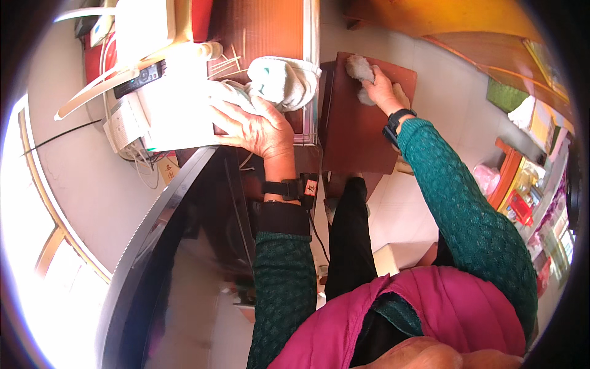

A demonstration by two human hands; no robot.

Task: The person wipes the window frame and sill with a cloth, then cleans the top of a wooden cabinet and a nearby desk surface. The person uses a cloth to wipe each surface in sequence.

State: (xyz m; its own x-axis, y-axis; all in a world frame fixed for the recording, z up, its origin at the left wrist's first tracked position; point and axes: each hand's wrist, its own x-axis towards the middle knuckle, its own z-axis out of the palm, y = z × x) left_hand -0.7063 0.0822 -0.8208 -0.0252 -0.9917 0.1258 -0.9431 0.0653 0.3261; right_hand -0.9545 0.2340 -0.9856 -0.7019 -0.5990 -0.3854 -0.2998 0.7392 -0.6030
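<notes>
My right hand (383,90) is closed on a greyish, fluffy cleaning cloth (359,68) at the far end of a reddish-brown wooden stool top (362,124). Part of the cloth pokes out below the fingers. My left hand (256,127) lies with its fingers spread beside a bunched white towel (286,83), the thumb touching it. The towel rests on a wooden cabinet top (276,27) near its metal-trimmed edge. The fingertips reach over an overexposed white surface (179,106), so what they touch there is unclear.
A large black flat-screen television (198,258) stands close to my left forearm. Thin wooden sticks (228,64) lie scattered by the towel. A remote control (138,79) and loose cables (143,166) are at left. Orange wooden furniture (461,23) stands across the tiled floor.
</notes>
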